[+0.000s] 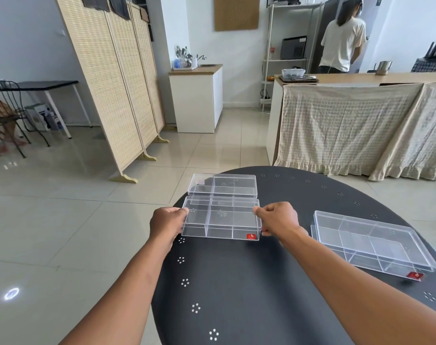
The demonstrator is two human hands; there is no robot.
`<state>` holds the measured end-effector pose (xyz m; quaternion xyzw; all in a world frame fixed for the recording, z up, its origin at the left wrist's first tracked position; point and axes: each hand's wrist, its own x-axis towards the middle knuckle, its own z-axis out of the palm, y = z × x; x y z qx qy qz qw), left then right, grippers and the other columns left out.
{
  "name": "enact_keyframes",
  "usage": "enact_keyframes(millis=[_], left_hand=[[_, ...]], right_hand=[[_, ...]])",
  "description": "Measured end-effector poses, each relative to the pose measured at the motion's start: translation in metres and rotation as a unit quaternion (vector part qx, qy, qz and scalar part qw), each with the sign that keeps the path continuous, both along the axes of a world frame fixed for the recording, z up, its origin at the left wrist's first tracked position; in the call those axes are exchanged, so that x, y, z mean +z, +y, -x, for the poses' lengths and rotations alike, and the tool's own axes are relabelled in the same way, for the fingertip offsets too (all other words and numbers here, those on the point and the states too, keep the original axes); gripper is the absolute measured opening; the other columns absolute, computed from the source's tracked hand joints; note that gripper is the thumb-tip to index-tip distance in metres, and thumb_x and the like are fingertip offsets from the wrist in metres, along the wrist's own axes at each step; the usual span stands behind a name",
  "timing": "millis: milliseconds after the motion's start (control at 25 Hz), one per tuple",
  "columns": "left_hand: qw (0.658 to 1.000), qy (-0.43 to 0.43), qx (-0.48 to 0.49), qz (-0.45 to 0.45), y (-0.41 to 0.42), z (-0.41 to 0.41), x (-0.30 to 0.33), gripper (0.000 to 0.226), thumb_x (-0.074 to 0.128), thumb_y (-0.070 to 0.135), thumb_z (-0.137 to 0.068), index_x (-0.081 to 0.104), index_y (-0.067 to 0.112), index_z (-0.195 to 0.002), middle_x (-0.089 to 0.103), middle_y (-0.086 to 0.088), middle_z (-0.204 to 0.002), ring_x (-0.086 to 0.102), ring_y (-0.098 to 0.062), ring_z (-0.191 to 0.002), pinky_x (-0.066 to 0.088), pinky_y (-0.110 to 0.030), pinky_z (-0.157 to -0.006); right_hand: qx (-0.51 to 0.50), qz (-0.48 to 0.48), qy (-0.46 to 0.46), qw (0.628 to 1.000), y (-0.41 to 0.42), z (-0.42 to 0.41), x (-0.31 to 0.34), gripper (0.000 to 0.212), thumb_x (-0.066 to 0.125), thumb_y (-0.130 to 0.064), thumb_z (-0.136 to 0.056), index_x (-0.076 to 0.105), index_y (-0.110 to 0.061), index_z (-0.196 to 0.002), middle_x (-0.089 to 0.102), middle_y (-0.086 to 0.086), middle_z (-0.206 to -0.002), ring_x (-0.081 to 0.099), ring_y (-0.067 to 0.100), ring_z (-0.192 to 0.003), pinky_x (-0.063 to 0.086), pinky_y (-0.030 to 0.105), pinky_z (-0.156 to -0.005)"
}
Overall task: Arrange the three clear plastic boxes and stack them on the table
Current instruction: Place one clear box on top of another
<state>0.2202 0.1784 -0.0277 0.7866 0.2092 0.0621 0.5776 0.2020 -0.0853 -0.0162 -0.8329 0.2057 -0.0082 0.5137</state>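
Three clear plastic divided boxes are at the round black table. The middle box, with a red sticker at its near right corner, is gripped at both short ends: my left hand holds its left end and my right hand its right end. Whether it rests on the table or is lifted, I cannot tell. Just behind it, the far box lies at the table's far left edge, partly overhanging. The third box, also with a red sticker, lies apart at the right.
The table's left rim runs close under my left hand, with tiled floor beyond. A woven folding screen stands at the far left. A cloth-draped counter stands behind the table, and a person stands beyond it.
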Motion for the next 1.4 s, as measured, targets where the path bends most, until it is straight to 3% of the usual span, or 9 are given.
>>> enact_keyframes(millis=[120,280,440,720,920,1120,1240,1320,1400], left_hand=[[1.0,-0.001,0.001,0.007,0.002,-0.005,-0.001,0.015,0.074,0.03,-0.085,0.078,0.016,-0.083,0.078,-0.012,-0.082,0.066,-0.027,-0.069,0.063,-0.046,-0.084],[1.0,-0.005,0.01,0.007,0.002,-0.009,-0.002,0.017,0.074,0.03,-0.086,0.072,0.022,-0.071,0.074,-0.006,-0.074,0.065,-0.027,-0.069,0.061,-0.045,-0.084],[1.0,-0.001,0.003,0.005,0.004,-0.014,-0.004,0.016,0.074,0.034,-0.084,0.074,0.022,-0.072,0.075,-0.003,-0.073,0.066,-0.025,-0.069,0.063,-0.046,-0.085],[1.0,-0.002,-0.008,0.007,0.006,-0.022,-0.011,0.03,0.074,0.04,-0.08,0.081,0.014,-0.093,0.08,-0.011,-0.095,0.063,-0.024,-0.072,0.062,-0.045,-0.086],[1.0,-0.004,-0.004,0.004,0.004,-0.022,-0.008,0.017,0.074,0.035,-0.085,0.075,0.019,-0.079,0.073,-0.003,-0.072,0.063,-0.025,-0.065,0.062,-0.045,-0.084],[1.0,0.002,-0.004,-0.005,0.002,-0.018,-0.007,0.018,0.071,0.033,-0.088,0.075,0.017,-0.08,0.07,-0.004,-0.068,0.062,-0.025,-0.063,0.062,-0.049,-0.085],[0.999,-0.008,0.006,-0.045,0.002,-0.01,0.0,0.024,0.065,0.034,-0.091,0.07,0.015,-0.076,0.073,-0.004,-0.08,0.071,-0.033,-0.082,0.061,-0.046,-0.087],[0.991,-0.052,0.05,-0.109,0.0,0.003,0.008,0.021,0.06,0.029,-0.092,0.074,0.013,-0.094,0.076,-0.007,-0.102,0.07,-0.034,-0.101,0.053,-0.037,-0.086],[0.976,-0.121,0.094,-0.153,-0.008,0.021,0.019,0.024,0.057,0.023,-0.092,0.075,0.012,-0.104,0.075,-0.009,-0.117,0.067,-0.03,-0.103,0.046,-0.033,-0.083]], right_hand=[[-0.003,0.0,-0.007,1.0,0.001,-0.004,-0.002,0.04,0.073,-0.032,-0.095,0.078,0.005,-0.081,0.07,0.006,-0.059,0.064,0.02,-0.048,0.066,0.03,-0.061],[0.0,-0.006,-0.012,1.0,0.004,-0.008,-0.004,0.04,0.073,-0.031,-0.096,0.077,0.003,-0.076,0.069,0.006,-0.058,0.065,0.019,-0.048,0.065,0.03,-0.059],[0.0,-0.008,-0.012,1.0,0.005,-0.01,-0.005,0.039,0.073,-0.032,-0.096,0.076,-0.001,-0.073,0.069,0.007,-0.059,0.063,0.018,-0.047,0.062,0.027,-0.054],[-0.006,-0.011,-0.013,1.0,0.004,-0.012,-0.005,0.037,0.073,-0.032,-0.096,0.079,0.001,-0.082,0.071,0.009,-0.062,0.065,0.019,-0.051,0.067,0.033,-0.061],[-0.004,-0.017,-0.009,1.0,0.004,-0.011,-0.002,0.035,0.073,-0.032,-0.096,0.08,-0.001,-0.083,0.07,0.008,-0.06,0.063,0.018,-0.049,0.063,0.028,-0.053],[-0.004,-0.018,-0.006,1.0,0.003,-0.007,0.001,0.041,0.07,-0.034,-0.098,0.078,0.004,-0.086,0.07,0.008,-0.061,0.063,0.02,-0.052,0.064,0.028,-0.057],[-0.002,0.0,-0.01,1.0,0.0,0.0,0.005,0.049,0.066,-0.04,-0.099,0.068,0.0,-0.07,0.068,0.008,-0.057,0.061,0.021,-0.049,0.068,0.035,-0.066],[0.002,0.033,-0.025,0.999,-0.007,0.011,0.014,0.049,0.065,-0.041,-0.099,0.063,-0.005,-0.066,0.07,0.009,-0.056,0.062,0.021,-0.046,0.068,0.039,-0.07],[0.003,0.058,-0.049,0.997,-0.018,0.029,0.029,0.048,0.064,-0.039,-0.098,0.07,0.001,-0.074,0.077,0.013,-0.065,0.068,0.021,-0.049,0.066,0.036,-0.071]])
